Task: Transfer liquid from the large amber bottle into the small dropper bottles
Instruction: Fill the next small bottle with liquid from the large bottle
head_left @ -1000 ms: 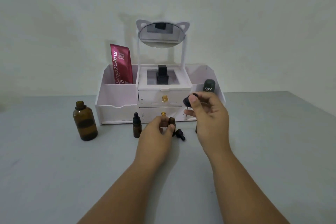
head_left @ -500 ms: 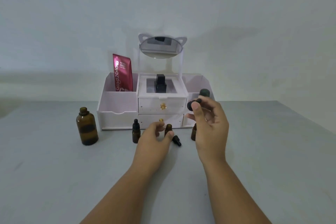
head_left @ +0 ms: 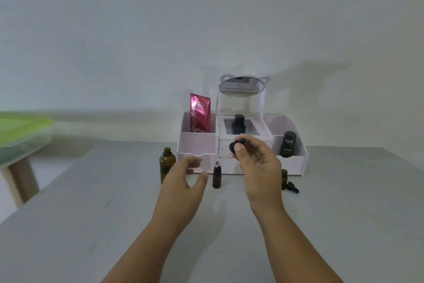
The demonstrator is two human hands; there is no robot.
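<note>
A black dropper cap (head_left: pixel 236 145) was pinched between the thumb and fingers of the right hand (head_left: pixel 257 165), raised above the grey table (head_left: pixel 91 225). The left hand (head_left: pixel 183 179) was held half open, fingers curved, with nothing in it, just beside the large amber bottle (head_left: pixel 167 164). This bottle was standing upright before the white organizer (head_left: pixel 296 163). A capped small dropper bottle (head_left: pixel 216 176) was seen between the hands.

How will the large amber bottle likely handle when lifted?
The large amber bottle looks like smooth glass, so probably rigid, slippery and breakable. Its neck seems uncapped, so tilting may spill. It stands tall and narrow, so a nudge might tip it.
</note>
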